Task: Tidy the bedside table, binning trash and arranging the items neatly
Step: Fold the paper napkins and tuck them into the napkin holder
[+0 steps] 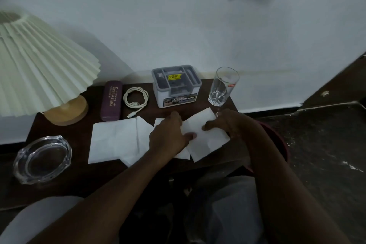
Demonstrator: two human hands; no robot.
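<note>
Head view: the bedside table [79,174] is dark wood and stands against a pale wall. White paper tissues lie along its near edge. The left tissue [114,140] is flat and creased, with one corner folded. The right tissue [210,142] sits at an angle under both hands. A further white edge [182,156] shows below the left hand; whether it is a third sheet or part of another cannot be told. Count of the other items, one of each: a lamp [39,65] with a pleated cream shade and wooden base at far left; a purple spectacle case [111,101] just beside it; a coiled white cable [135,98]; a grey-and-white organiser box [176,85] with a yellow sticker; a clear drinking glass [222,87], upright at the back right; and a glass ashtray [42,159] at the near left corner. The left hand [168,136] lies palm down, with its fingers stretched forward and its thumb resting on the right tissue — it presses and grips nothing. The right hand [227,123] is just beside it, fingers bent down onto the same tissue; whether it pinches the paper or only presses it cannot be told. A dark red round bin [279,140] shows beside the table, partly hidden by the right arm.
</note>
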